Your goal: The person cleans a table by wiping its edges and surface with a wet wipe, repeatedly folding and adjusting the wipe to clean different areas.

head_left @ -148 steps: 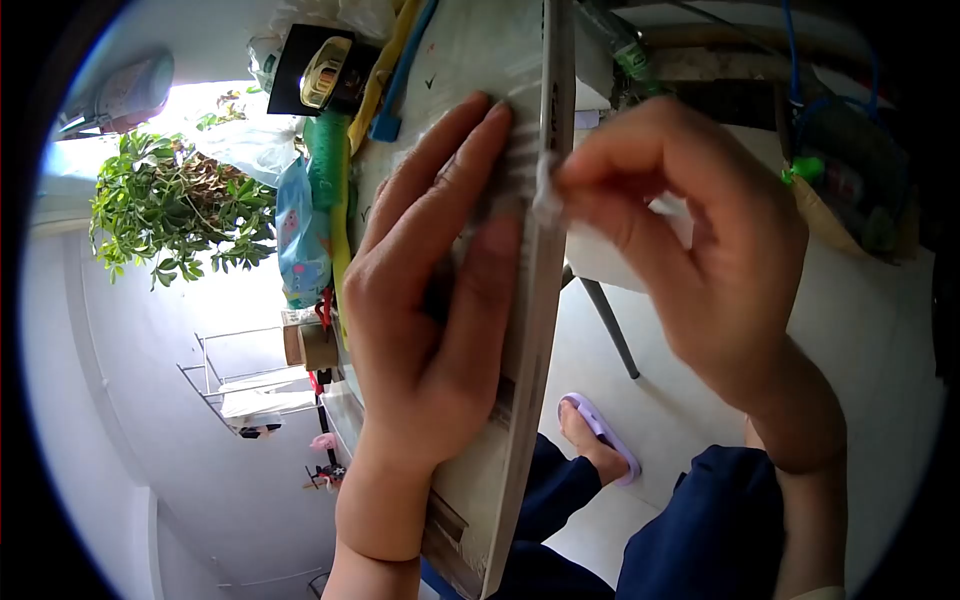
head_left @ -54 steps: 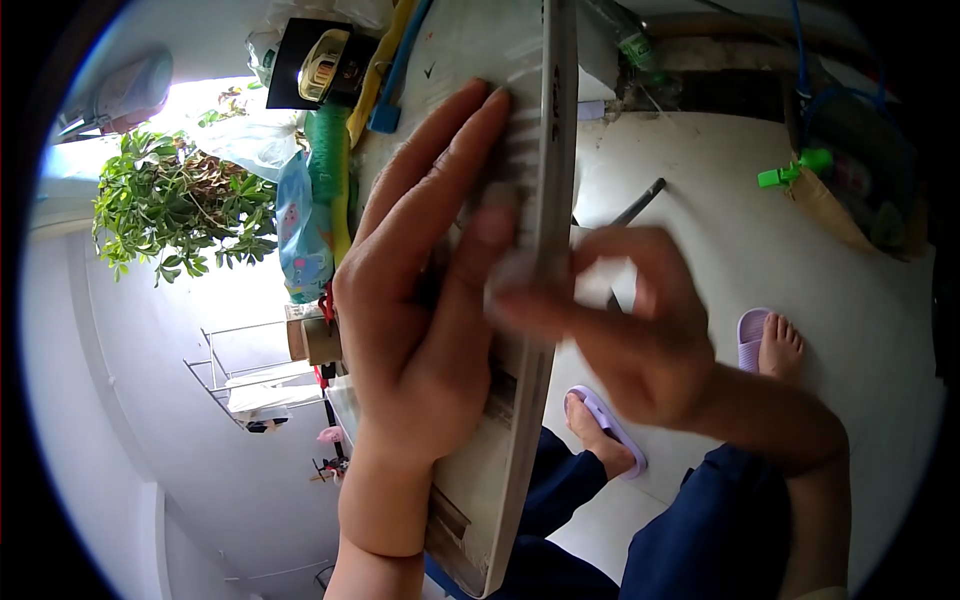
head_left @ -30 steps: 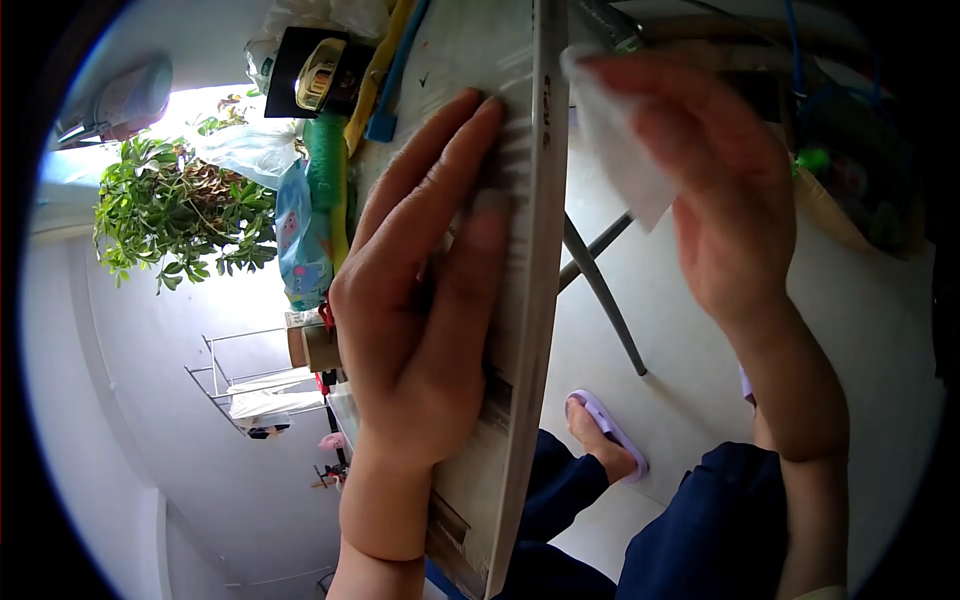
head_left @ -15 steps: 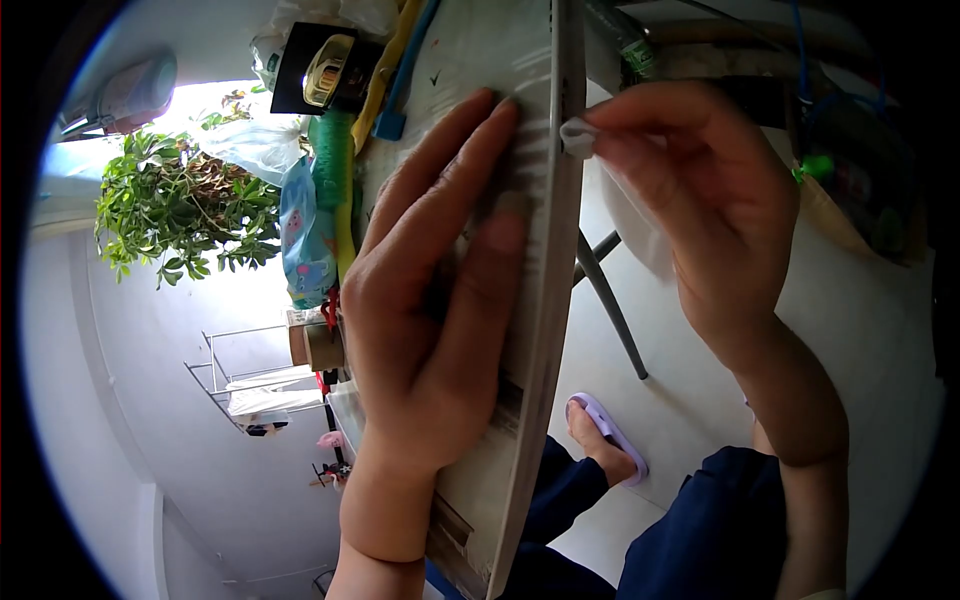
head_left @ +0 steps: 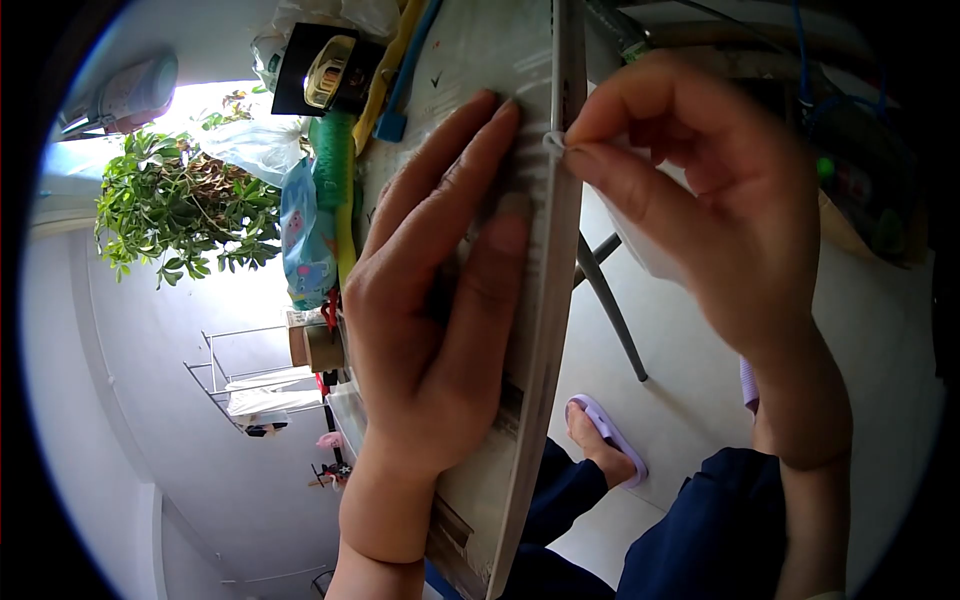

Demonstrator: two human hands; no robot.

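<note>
My left hand [head_left: 425,310] lies on the pale tabletop [head_left: 490,50], palm down, with its fingers stretched out toward the top of the view. The tabletop stands nearly vertical in this tilted picture. At the table's edge [head_left: 540,370], my right hand [head_left: 725,200] pinches a small white scrap [head_left: 554,143] between thumb and forefinger. The scrap touches the edge beside my left fingertips; whether it is tissue or cloth I cannot tell. Part of a larger white thing [head_left: 640,245] shows behind my right hand, its kind unclear.
Along the table's far side are a green ribbed cylinder [head_left: 332,160], a blue patterned pouch [head_left: 305,230], a blue strap [head_left: 390,122] and a black card with a gold item [head_left: 325,72]. A leafy plant [head_left: 190,200] stands beyond. A dark table leg [head_left: 612,310] shows below.
My right hand has moved a little left, bringing the pinched white scrap against and slightly over the table's edge. My left hand stays in place.
</note>
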